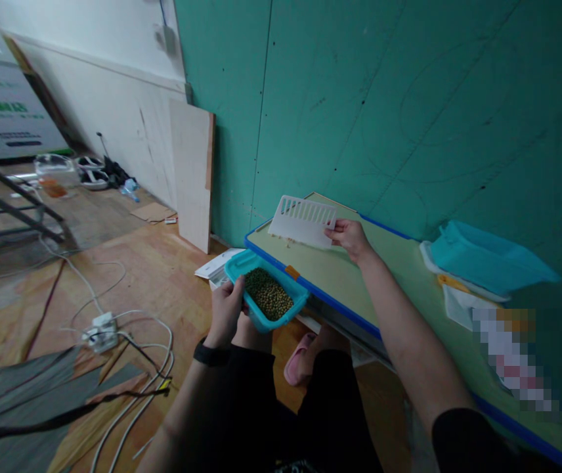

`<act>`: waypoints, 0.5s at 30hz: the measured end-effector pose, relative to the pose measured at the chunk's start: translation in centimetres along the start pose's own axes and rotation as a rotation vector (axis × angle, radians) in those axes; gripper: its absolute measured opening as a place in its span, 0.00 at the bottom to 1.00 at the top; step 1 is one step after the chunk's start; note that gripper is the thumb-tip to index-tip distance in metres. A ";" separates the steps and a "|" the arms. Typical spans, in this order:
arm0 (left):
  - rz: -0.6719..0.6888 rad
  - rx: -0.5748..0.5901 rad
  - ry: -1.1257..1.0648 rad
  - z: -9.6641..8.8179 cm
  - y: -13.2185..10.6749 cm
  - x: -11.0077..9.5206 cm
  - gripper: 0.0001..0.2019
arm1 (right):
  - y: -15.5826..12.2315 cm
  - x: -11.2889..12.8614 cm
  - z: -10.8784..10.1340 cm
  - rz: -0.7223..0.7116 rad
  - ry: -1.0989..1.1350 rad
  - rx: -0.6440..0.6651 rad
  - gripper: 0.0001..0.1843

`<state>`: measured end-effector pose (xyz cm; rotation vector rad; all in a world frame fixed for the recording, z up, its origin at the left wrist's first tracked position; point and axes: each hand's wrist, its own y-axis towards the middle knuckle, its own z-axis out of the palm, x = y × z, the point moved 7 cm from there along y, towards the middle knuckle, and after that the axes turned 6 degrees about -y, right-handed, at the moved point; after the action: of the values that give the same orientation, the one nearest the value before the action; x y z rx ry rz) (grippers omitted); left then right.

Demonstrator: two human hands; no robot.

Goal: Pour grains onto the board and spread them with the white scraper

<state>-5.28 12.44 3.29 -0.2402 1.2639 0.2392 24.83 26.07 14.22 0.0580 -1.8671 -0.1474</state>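
Note:
My left hand (228,310) grips the near-left rim of a turquoise plastic basin (297,310), thumb over the edge. Inside lie green beans (257,279) on one side and tan beans (276,306) on the other. The basin is held beside the blue-edged table, over my lap. In my right hand (348,238) is a white plastic scraper (301,231) with a row of slots along its far side, pinched at its right end. It stands tilted on the tabletop, and a few small crumbs (288,244) lie by its lower edge.
The pale green table (389,263) runs along a green wall. A second turquoise container (490,259), white items and a blurred-out packet (515,361) sit on its right part. White cables and a power strip (102,332) lie on the floor at left. A board (192,174) leans on the wall.

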 end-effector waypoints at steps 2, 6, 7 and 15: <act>-0.005 0.002 0.001 0.0 0.0 0.0 0.21 | -0.1 0.0 0.1 0.008 0.001 0.007 0.20; 0.000 0.004 0.003 0.1 0.0 -0.1 0.21 | -0.2 0.2 0.1 0.004 -0.015 0.018 0.22; 0.002 0.003 0.003 0.1 0.0 -0.1 0.20 | -0.2 0.2 0.1 0.005 -0.017 0.021 0.22; 0.003 0.004 0.003 0.1 -0.1 -0.2 0.20 | -0.6 0.6 0.5 0.000 -0.052 0.057 0.24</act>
<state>-5.22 12.36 3.55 -0.2354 1.2673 0.2385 24.21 25.44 14.55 0.0948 -1.9236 -0.0964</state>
